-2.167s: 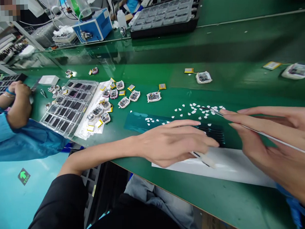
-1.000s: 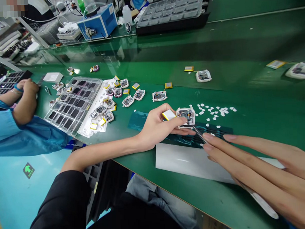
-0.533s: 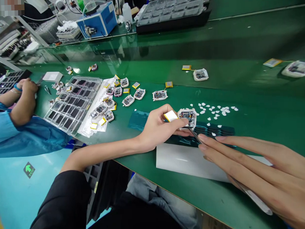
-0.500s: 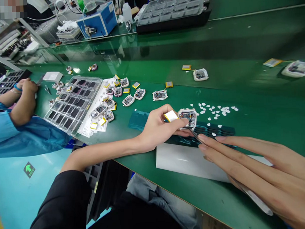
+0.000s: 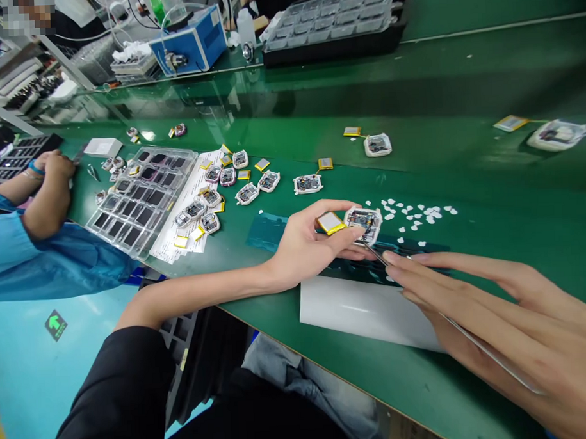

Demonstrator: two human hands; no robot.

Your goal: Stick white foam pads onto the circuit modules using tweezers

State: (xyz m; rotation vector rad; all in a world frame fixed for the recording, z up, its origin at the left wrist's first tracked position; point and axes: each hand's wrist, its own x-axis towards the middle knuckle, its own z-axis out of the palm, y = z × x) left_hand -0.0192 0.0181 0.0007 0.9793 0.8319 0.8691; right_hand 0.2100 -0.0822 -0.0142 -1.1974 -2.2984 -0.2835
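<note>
My left hand [image 5: 303, 246] grips a white watch case [image 5: 370, 220] with an exposed circuit board, thumb on its lower part. A silver battery with yellow edges [image 5: 330, 223] stands beside the case, near my left index finger. My right hand [image 5: 503, 321] is closed around slim metal tweezers [image 5: 492, 354], whose tip touches or nearly touches the lower edge of the case; my left thumb and the small scale hide the exact contact. Beneath the hands lie a dark film strip [image 5: 345, 266] and a white sheet [image 5: 358, 312]. Small white stickers [image 5: 432, 213] are scattered just beyond.
Similar watch cases with batteries [image 5: 307, 184] lie to the left, several on a paper sheet [image 5: 167, 244]. A clear compartment tray [image 5: 141, 202] stands by a co-worker's blue sleeve [image 5: 48, 250]. Farther back are a blue box [image 5: 190, 40], a stacked tray [image 5: 334, 19] and more cases [image 5: 377, 145].
The case in my left hand has tilted and shifted slightly right. My right hand and the tweezers have turned a little. Two cases at the back right have slid left with their batteries.
</note>
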